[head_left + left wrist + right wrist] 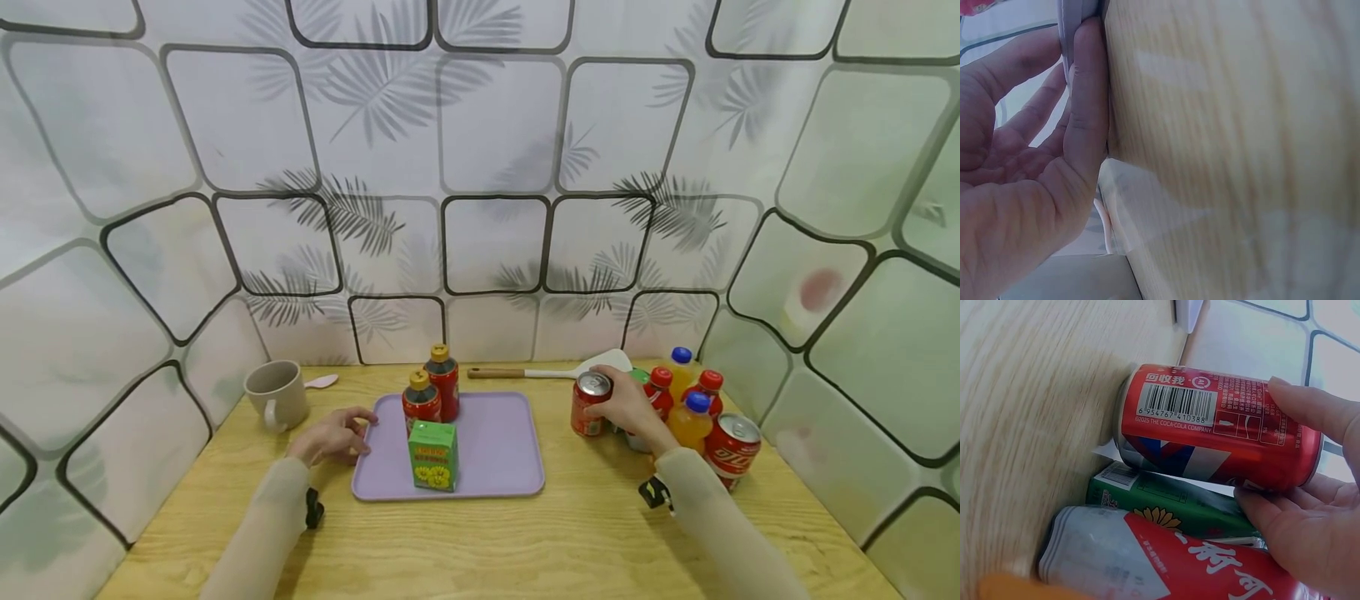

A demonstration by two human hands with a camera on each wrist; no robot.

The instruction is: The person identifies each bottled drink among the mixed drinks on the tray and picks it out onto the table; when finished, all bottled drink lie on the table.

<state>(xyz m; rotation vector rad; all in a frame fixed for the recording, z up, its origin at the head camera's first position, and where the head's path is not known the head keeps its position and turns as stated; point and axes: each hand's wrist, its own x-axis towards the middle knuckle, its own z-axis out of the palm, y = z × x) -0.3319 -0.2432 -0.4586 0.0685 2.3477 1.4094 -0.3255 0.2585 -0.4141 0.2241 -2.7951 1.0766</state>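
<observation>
Right hand [628, 406] holding one red can [1210, 425], left hand [333, 435] holding one lilac tray [495, 450].
Remotely, I am seeing the right fingers curling round the upright can, to the right of the tray and beside a drinks cluster [690, 423]; whether it is touching the table [480, 550], I cannot tell. Left thumb and fingers are pinching the tray's left rim. Standing on the tray: two yellow-capped bottles [442, 392], one green carton [433, 457]. Lying behind: one spatula [547, 373].
</observation>
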